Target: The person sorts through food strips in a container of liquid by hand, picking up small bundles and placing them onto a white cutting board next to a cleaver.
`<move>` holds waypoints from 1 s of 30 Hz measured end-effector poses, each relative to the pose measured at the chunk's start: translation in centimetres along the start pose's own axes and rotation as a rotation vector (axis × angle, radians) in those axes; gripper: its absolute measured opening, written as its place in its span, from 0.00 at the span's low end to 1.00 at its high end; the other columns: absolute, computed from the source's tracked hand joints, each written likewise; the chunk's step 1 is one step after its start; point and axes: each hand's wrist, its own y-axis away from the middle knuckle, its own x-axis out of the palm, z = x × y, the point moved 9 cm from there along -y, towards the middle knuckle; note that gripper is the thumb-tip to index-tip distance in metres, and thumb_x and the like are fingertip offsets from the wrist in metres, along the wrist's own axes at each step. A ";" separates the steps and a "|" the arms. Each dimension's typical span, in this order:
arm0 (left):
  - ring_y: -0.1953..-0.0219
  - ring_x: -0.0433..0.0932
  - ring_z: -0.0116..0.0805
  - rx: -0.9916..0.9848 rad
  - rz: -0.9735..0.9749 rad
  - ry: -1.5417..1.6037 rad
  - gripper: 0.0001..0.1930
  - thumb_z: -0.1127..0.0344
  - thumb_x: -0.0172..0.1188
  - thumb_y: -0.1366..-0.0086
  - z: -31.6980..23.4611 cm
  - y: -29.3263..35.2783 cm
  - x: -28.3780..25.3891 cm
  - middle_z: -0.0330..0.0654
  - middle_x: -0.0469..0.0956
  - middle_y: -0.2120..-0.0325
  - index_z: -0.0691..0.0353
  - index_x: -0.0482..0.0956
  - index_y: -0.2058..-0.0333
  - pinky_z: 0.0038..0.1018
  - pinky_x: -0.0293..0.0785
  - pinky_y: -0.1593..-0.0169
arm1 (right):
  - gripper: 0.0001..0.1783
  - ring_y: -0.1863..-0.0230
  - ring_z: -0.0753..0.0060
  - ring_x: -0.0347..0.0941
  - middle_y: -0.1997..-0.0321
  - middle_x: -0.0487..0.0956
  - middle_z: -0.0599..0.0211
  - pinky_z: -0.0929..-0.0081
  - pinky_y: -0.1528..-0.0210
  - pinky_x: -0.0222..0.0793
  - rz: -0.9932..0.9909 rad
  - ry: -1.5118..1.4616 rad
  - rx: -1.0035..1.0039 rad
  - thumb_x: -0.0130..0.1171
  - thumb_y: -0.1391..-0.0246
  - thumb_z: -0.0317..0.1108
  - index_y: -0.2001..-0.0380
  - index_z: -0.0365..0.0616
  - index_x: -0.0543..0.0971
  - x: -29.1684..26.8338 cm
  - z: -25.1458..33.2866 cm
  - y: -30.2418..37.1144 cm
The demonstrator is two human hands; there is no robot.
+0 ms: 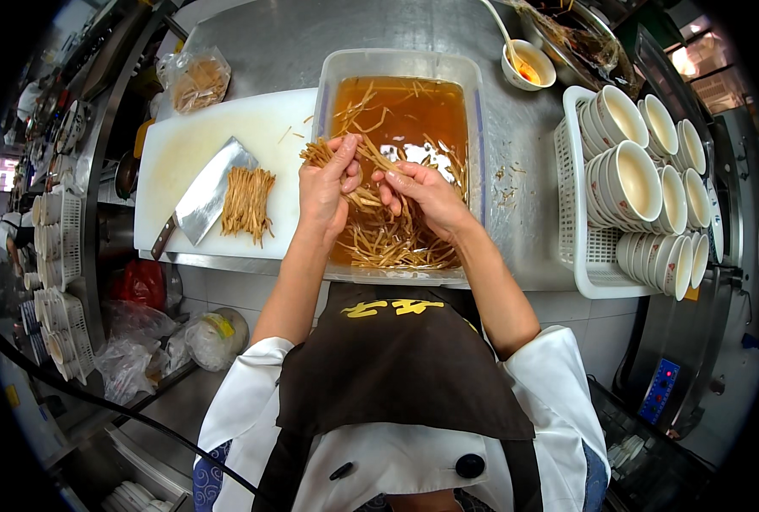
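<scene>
Over a clear plastic tub (475,162) of amber-brown liquid, both hands hold thin tan strips. My left hand (328,188) is closed round a bundle of strips (316,154), whose ends stick out to the left. Facing it, my right hand (428,194) pinches a few strips (376,157) that reach toward the left hand. Loose wet strips (396,243) lie heaped at the tub's near end. On the white cutting board (175,149) to the left, a cleaver (217,189) lies flat beside a neat pile of strips (247,201).
A plastic bag (199,81) of pale pieces sits behind the board. Back right stands a small bowl (543,72) with a white spoon (501,26). A white basket (577,247) with stacked bowls (635,181) occupies the right side. Strip scraps (509,183) dot the steel counter.
</scene>
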 end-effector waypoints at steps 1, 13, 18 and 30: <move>0.80 0.63 0.17 0.015 -0.016 -0.006 0.08 0.70 0.58 0.41 -0.2 0.0 -0.1 0.35 0.71 0.77 0.70 0.75 0.65 0.13 0.54 0.82 | 0.12 0.75 0.83 0.65 0.76 0.72 0.73 0.86 0.69 0.62 0.012 -0.020 -0.005 0.48 0.41 0.35 0.61 0.38 0.73 -0.1 0.1 -0.1; 0.78 0.66 0.19 0.159 -0.144 0.098 0.07 0.72 0.58 0.42 -3.1 -1.2 -3.3 0.41 0.76 0.70 0.68 0.76 0.65 0.13 0.57 0.82 | 0.10 0.71 0.68 0.73 0.72 0.77 0.61 0.73 0.66 0.68 -0.224 0.758 -0.077 0.55 0.49 0.33 0.67 0.37 0.77 -4.7 0.1 0.3; 0.79 0.67 0.19 0.132 -0.122 0.030 0.07 0.72 0.59 0.42 -3.2 -0.4 -2.0 0.40 0.75 0.73 0.69 0.74 0.66 0.12 0.56 0.83 | 0.12 0.66 0.55 0.73 0.69 0.77 0.57 0.67 0.64 0.67 -0.338 1.294 -0.422 0.57 0.51 0.37 0.67 0.39 0.77 -0.4 5.5 1.6; 0.82 0.66 0.19 0.139 -0.116 -0.104 0.09 0.75 0.64 0.47 -1.8 0.4 -0.5 0.38 0.73 0.79 0.71 0.74 0.68 0.14 0.54 0.83 | 0.11 0.71 0.82 0.72 0.73 0.77 0.69 0.82 0.65 0.69 -0.190 0.320 -0.318 0.56 0.48 0.32 0.64 0.34 0.76 0.3 3.0 -1.6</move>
